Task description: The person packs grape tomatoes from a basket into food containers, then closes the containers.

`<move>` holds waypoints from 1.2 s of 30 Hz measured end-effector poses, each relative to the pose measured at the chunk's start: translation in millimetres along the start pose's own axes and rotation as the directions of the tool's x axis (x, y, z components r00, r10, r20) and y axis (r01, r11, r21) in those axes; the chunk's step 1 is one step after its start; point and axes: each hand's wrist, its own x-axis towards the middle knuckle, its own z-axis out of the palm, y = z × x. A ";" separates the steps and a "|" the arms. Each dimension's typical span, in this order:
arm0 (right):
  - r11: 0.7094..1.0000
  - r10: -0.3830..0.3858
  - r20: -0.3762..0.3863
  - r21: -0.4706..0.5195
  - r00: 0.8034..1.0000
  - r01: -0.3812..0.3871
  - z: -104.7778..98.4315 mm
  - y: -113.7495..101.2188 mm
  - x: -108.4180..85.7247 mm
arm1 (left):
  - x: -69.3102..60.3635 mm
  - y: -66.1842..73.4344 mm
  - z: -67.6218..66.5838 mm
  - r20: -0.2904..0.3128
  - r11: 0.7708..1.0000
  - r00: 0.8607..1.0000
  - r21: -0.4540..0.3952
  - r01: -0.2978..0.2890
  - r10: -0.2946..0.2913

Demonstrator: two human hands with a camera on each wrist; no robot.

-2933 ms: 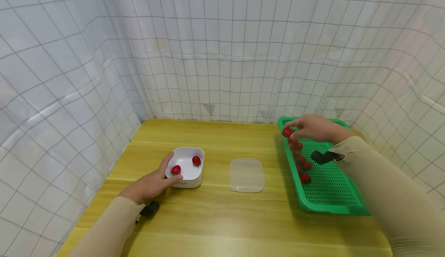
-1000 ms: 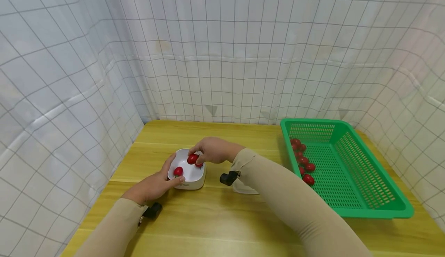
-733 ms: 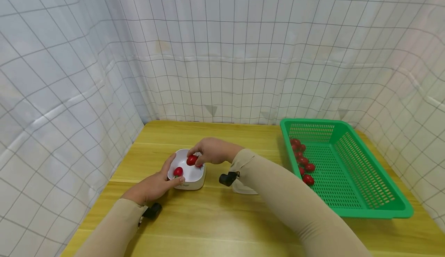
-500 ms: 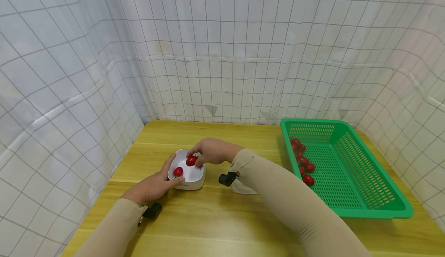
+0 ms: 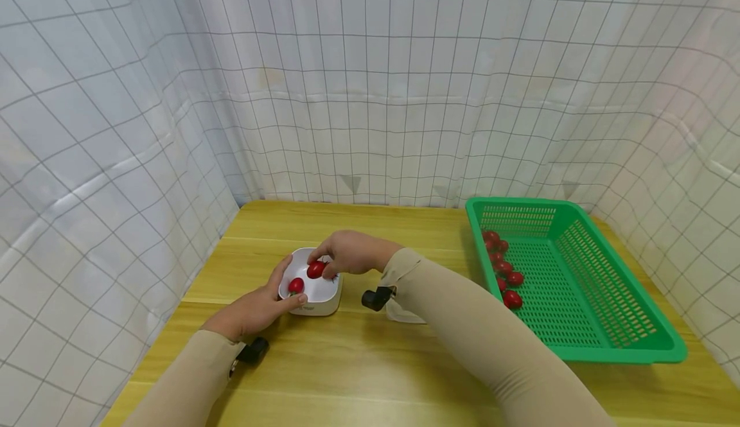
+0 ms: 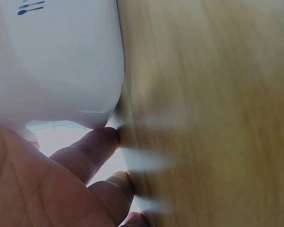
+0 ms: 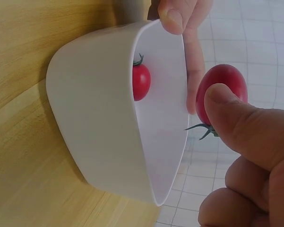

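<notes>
A white square-sided box (image 5: 317,309) stands on the wooden table at left. My left hand (image 5: 251,310) holds it, the thumb over the near rim and fingers along the left side. In the left wrist view, fingertips (image 6: 106,137) lie by the box's lower edge. My right hand (image 5: 355,252) pinches a red cherry tomato (image 7: 223,90) by thumb and fingers, its green stem end toward the thumb side. That tomato is over the box's mouth, apart from the rim. Inside lies another cherry tomato (image 5: 296,286); what lies under my right hand is mostly hidden.
A green perforated basket (image 5: 601,354) stands at right, with several cherry tomatoes (image 5: 512,299) along its left wall. A clear flat lid (image 5: 405,314) lies on the table, partly covered by my right forearm. Gridded white curtains (image 5: 405,125) enclose the table's back and sides.
My right hand has carried a tomato from the green basket leftward over the white box. Over the last second it has drifted slightly left and down. My left hand keeps its hold.
</notes>
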 end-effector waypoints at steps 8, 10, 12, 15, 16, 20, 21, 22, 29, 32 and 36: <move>1.000 -0.015 -0.001 -0.020 1.000 0.015 0.4 0.8 1.7 | 0.6 2.1 -0.7 0.003 1.000 1.000 -0.006 -0.003 0.003; 0.999 -0.019 -0.001 -0.028 1.000 0.019 0.8 1.0 1.9 | 0.9 2.2 -0.7 0.004 1.000 1.000 -0.008 -0.004 0.004; 0.999 -0.022 0.000 -0.034 1.000 0.022 1.1 1.1 1.8 | 1.2 2.2 -0.5 0.005 1.000 1.000 -0.008 -0.006 0.006; 0.999 -0.024 0.002 -0.045 1.000 0.024 1.2 0.9 1.7 | 1.5 2.1 -0.3 0.003 1.000 1.000 -0.004 -0.005 0.005; 0.999 -0.025 0.003 -0.046 1.000 0.025 1.0 0.7 1.7 | 1.6 1.9 -0.2 0.002 1.000 1.000 -0.003 -0.005 0.005; 0.999 -0.029 0.011 -0.045 1.000 0.030 0.8 0.0 1.5 | 1.9 1.3 0.0 0.002 1.000 1.000 -0.004 -0.003 0.003; 0.999 -0.032 0.013 -0.043 0.999 0.033 0.8 -0.2 1.3 | 2.0 1.2 0.1 0.004 1.000 1.000 -0.006 -0.002 0.002; 0.999 -0.033 0.015 -0.040 0.999 0.034 0.7 -0.2 1.2 | 2.1 1.2 0.1 0.004 1.000 1.000 -0.005 -0.001 0.001; 0.998 -0.053 0.004 -0.024 0.999 0.053 -1.6 1.9 -0.5 | 1.8 0.9 0.0 0.003 1.000 1.000 -0.006 -0.002 0.002; 0.999 -0.039 -0.008 0.000 0.999 0.039 -6.8 2.0 -3.6 | 0.8 0.9 -0.2 0.000 1.000 1.000 0.001 -0.002 0.002; 1.000 -0.024 -0.025 0.010 0.999 0.024 -20.1 2.7 -9.0 | -0.4 0.9 -0.8 0.001 1.000 1.000 0.008 0.008 -0.008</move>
